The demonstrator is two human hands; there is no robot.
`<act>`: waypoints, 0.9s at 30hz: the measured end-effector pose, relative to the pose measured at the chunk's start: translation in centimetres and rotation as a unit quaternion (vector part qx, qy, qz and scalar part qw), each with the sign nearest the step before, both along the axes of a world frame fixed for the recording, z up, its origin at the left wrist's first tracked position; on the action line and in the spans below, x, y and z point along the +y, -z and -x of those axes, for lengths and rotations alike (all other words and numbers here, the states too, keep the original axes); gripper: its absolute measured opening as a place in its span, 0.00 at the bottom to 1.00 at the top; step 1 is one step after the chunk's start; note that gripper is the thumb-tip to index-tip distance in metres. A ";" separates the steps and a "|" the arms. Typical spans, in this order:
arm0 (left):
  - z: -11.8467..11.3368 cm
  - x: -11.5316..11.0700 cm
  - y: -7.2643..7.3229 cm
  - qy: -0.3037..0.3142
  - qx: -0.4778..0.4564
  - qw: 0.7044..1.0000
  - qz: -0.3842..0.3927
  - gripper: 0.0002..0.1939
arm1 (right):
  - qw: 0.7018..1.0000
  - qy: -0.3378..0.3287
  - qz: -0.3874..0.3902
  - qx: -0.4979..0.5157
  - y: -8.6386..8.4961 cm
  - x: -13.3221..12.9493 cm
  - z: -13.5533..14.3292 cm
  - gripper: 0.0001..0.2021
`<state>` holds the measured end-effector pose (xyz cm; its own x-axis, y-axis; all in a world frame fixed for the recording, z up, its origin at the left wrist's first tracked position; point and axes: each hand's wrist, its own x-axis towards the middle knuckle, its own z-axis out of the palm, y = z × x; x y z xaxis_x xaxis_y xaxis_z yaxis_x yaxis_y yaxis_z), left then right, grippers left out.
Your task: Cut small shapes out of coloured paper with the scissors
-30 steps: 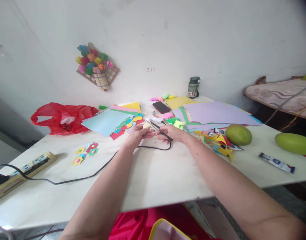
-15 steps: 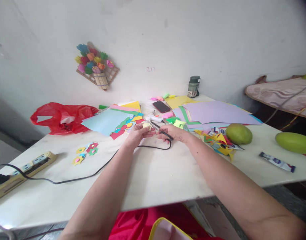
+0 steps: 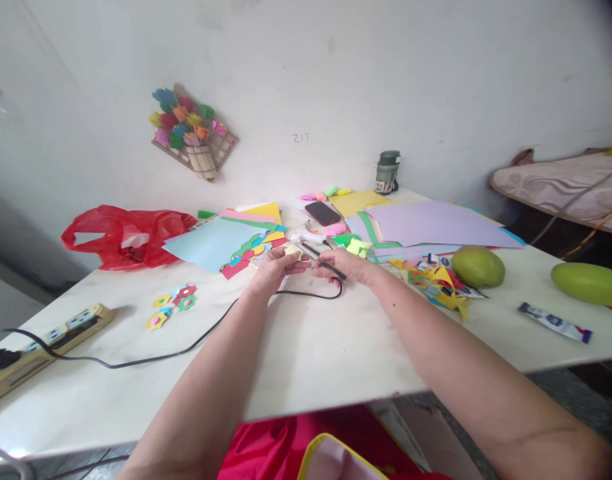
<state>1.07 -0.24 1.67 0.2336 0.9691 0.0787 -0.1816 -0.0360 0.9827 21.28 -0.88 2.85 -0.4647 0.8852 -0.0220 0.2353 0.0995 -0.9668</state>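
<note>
Over the middle of the white table, my left hand [image 3: 277, 268] pinches a small pale yellow piece of paper [image 3: 292, 249]. My right hand [image 3: 350, 267] grips a pair of black-handled scissors [image 3: 322, 259], their blades pointing up and left toward the paper. The fingers partly hide both the paper and the scissors. Just beyond my hands lies a white glue gun [image 3: 310, 237]. A black cord [image 3: 186, 350] runs beneath my hands to a power strip [image 3: 61, 340] on the left. Small paper flowers [image 3: 186, 299] lie to the left of my left hand.
Coloured paper sheets [image 3: 431, 223] and a phone [image 3: 323, 213] lie farther back, near a dark bottle [image 3: 387, 173]. On the right are paper scraps [image 3: 443, 288], green mangoes [image 3: 479, 267] and a tube [image 3: 555, 323]. A red plastic bag [image 3: 121, 233] sits at the left.
My hands stay almost in place, with the paper and scissors still held. The scissors shift only very slightly, and everything on the table lies as before.
</note>
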 end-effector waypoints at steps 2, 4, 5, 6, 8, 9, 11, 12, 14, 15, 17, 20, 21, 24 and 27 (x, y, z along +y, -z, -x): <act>0.0 0.0 0.0 0.000 -0.001 1.000 -0.001 0.19 | 1.000 0.001 0.004 -0.005 -0.2 -0.1 0.1 0.11; 0.0 0.0 0.0 0.000 0.001 1.000 -0.001 0.19 | 1.000 0.003 0.006 -0.015 -0.3 -0.3 0.1 0.10; 0.0 0.0 0.0 0.000 0.003 1.000 -0.001 0.19 | 1.000 0.005 0.007 -0.020 -0.4 -0.3 0.1 0.10; 0.0 0.0 0.0 0.000 0.005 1.000 -0.002 0.19 | 1.000 0.005 0.007 -0.024 -0.4 -0.3 0.1 0.10; 0.0 0.0 0.0 0.000 0.007 1.000 -0.004 0.19 | 1.000 0.004 0.006 -0.027 -0.4 -0.3 0.1 0.11; 0.0 0.0 0.0 0.001 0.007 1.000 -0.005 0.19 | 1.000 0.003 0.003 -0.028 -0.4 -0.3 0.1 0.11; 0.0 0.0 0.0 0.002 0.008 1.000 -0.006 0.19 | 1.000 0.000 -0.002 -0.031 -0.3 -0.3 0.1 0.12; 0.0 0.0 0.0 0.002 0.008 1.000 -0.006 0.19 | 0.999 0.001 -0.003 -0.032 -0.3 -0.2 0.1 0.12; 0.0 0.0 0.0 0.004 0.009 1.000 -0.005 0.19 | 0.999 0.000 -0.002 -0.039 -0.2 -0.1 0.1 0.12; 0.0 -0.1 0.0 0.004 0.008 1.000 -0.004 0.19 | 0.999 0.000 0.001 -0.045 -0.2 -0.1 0.2 0.12; 0.0 -0.1 -0.1 0.004 0.005 1.000 -0.001 0.20 | 0.998 0.000 0.007 -0.059 -0.2 0.0 0.2 0.11; -0.1 -0.2 -0.1 0.004 -0.003 1.000 0.001 0.21 | 0.997 -0.001 0.009 -0.074 -0.2 0.1 0.2 0.11; -0.1 -0.2 -0.1 0.004 -0.004 1.000 0.001 0.21 | 0.997 -0.002 0.009 -0.076 -0.2 0.1 0.2 0.12; -0.1 -0.2 -0.1 0.006 -0.003 1.000 -0.002 0.21 | 0.997 -0.005 0.005 -0.079 -0.1 0.2 0.2 0.12; 0.0 -0.2 -0.1 0.007 -0.002 1.000 -0.003 0.20 | 0.997 -0.007 0.005 -0.074 -0.1 0.2 0.2 0.12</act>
<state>1.10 -0.42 1.77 0.2462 0.9654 0.0858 -0.1866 -0.0397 0.9816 21.12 -0.70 2.94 -0.4680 0.8779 -0.1011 0.3748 0.0936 -0.9224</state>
